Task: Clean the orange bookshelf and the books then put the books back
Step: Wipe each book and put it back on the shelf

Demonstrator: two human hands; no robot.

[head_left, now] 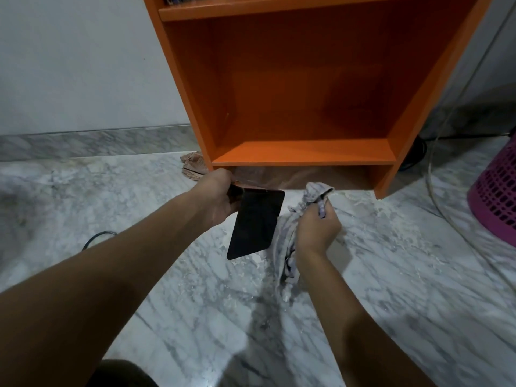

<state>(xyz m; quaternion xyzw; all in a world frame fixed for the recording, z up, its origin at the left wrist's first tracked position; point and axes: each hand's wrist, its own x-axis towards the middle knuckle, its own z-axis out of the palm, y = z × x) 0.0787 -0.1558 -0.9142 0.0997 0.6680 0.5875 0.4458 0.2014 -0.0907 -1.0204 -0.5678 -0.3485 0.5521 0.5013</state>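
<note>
Left hand [220, 197] pinches the black book [255, 223] by 1 corner, just before the orange bookshelf [304, 153]. Right hand [317, 230] fingers clench the cloth [286, 244]. That corner grip could slip, dropping it on the floor [391, 275].

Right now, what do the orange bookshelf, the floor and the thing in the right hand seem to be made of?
Orange bookshelf: probably laminated board, smooth with a soft sheen on its shelf. Floor: polished marble or marble-look tile, grey veins and reflections. Right hand grips a cloth: soft fabric, crumpled in folds.
</note>
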